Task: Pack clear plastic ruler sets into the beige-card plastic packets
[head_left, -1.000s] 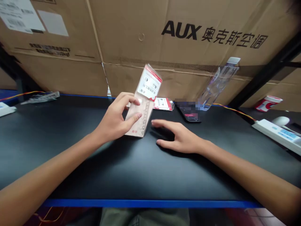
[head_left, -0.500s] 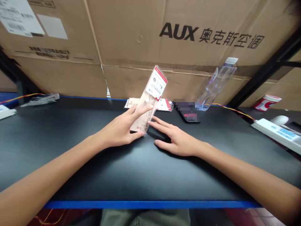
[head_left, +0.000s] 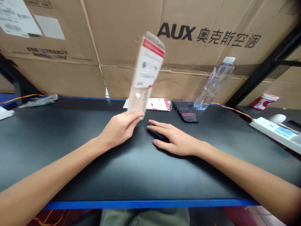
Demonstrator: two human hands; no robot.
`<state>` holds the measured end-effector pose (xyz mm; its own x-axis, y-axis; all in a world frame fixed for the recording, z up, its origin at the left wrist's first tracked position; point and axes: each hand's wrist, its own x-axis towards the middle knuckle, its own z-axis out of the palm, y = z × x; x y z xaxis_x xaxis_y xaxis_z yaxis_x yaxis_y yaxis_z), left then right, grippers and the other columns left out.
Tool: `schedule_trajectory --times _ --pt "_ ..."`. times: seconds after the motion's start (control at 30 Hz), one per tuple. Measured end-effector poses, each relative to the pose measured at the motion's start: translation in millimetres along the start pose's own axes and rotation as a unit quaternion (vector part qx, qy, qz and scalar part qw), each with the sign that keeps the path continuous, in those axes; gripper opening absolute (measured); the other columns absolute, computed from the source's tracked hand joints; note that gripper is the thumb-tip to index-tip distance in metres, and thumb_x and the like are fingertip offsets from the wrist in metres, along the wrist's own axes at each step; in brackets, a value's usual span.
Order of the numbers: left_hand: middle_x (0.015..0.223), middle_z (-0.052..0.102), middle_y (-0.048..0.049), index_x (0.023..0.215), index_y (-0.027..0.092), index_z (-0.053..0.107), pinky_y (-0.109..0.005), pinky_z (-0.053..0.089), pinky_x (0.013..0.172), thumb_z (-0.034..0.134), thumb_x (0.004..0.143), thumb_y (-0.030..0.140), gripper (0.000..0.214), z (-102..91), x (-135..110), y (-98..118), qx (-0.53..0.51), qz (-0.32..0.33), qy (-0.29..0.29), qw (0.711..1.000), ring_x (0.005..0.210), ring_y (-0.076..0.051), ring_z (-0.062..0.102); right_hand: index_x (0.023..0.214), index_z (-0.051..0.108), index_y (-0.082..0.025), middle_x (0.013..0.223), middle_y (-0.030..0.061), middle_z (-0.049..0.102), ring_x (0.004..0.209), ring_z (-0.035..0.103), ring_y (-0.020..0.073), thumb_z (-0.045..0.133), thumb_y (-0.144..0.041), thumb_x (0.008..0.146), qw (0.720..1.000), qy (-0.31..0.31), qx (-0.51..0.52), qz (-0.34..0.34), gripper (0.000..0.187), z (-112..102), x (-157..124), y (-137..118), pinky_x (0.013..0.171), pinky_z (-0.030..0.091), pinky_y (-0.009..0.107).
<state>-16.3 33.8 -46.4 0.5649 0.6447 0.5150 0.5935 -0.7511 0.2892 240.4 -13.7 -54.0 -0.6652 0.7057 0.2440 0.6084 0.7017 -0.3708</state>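
Holding plastic pkg [head_left: 144, 73] near-upright, bottom end in L hand [head_left: 118, 130].

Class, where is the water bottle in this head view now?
In the head view, the water bottle tilts at the back right of the black table, by the cardboard box, right of the phone.

- The left hand [head_left: 118, 129] grips the lower end of a clear plastic packet [head_left: 145, 70] with a red-topped card, holding it up off the table, tilted and motion-blurred.
- The right hand [head_left: 174, 140] rests flat and open on the black table [head_left: 145, 175], just beside the left hand.
- Beyond it lie a printed card [head_left: 160, 104] and a phone [head_left: 188, 116] (partly pixelated), with a tilted water bottle [head_left: 213, 84] just beside the phone.
- An AUX carton [head_left: 188, 62] stands behind them.
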Motion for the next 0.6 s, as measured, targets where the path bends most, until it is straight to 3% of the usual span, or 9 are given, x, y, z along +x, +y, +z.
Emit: schedule_trajectory --times 0.1,0.23,0.43,0.6 --pt "0.142 0.058 -0.009 0.143 0.022 0.049 -0.038 0.043 0.106 0.043 0.099 0.029 0.045 0.5 0.1 4.5 0.019 -0.023 0.015 0.999 0.124 -0.027 0.058 0.145 0.05 -0.022 0.154 0.0132 0.043 0.142 0.043 0.0282 0.054 -0.039 0.097 1.0 0.002 -0.004 -0.005 0.052 0.5 0.1 0.5 0.116 0.038 0.047" --pt "0.158 0.038 -0.0134 0.158 0.02 0.022 -0.044 0.037 0.112 0.049 0.096 0.034 0.069 0.5 0.4 5.6 0.036 -0.05 -0.018 0.998 0.139 -0.033 0.043 0.144 0.051 -0.021 0.152 0.0138 0.046 0.141 0.044 0.0283 0.054 -0.04 0.097 1.0 0.005 -0.006 -0.006 0.051 1.3 0.4 0.8 0.116 0.039 0.048" --pt "0.162 0.026 -0.018 0.161 0.019 0.002 -0.051 0.029 0.116 0.056 0.09 0.053 0.096 3.9 -1.2 0.3 0.054 -0.059 -0.084 0.993 0.146 -0.04 0.029 0.145 0.05 -0.021 0.152 0.0144 0.046 0.141 0.044 0.0279 0.053 -0.04 0.098 1.0 0.004 -0.007 -0.005 0.051 1.4 0.3 -0.3 0.115 0.039 0.048" --pt "0.166 0.015 -0.0178 0.159 0.016 -0.012 -0.053 0.021 0.119 0.046 0.09 0.067 0.103 2.5 -2.2 3.7 0.119 -0.079 -0.145 0.979 0.151 -0.04 0.015 0.145 0.05 -0.02 0.152 0.0141 0.046 0.141 0.043 0.0282 0.052 -0.042 0.098 1.0 0.002 -0.006 -0.001 0.052 1.1 0.0 -0.3 0.116 0.038 0.047"
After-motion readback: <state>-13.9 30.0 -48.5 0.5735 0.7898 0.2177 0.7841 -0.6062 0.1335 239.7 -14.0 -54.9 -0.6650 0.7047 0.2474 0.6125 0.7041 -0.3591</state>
